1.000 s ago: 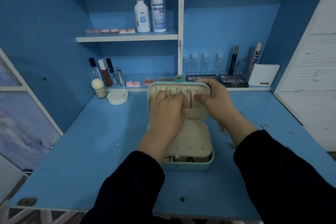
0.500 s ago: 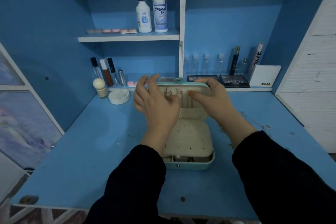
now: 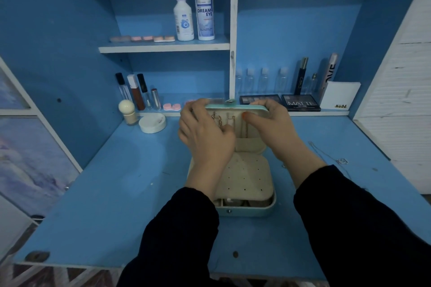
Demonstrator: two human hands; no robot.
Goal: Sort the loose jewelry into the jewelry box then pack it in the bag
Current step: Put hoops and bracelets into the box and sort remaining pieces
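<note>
- Head view: left hand and right hand clasp the teal cream-lined jewelry box by its raised lid.
- Shutting now could pinch the hung gold chains and strand the thin silver necklace beyond the right hand.

The jewelry box lies open on the desk, chains in its lid. The left hand and right hand grip the lid's corners. A jar lies left of the box, a necklace right, palettes behind.
</note>
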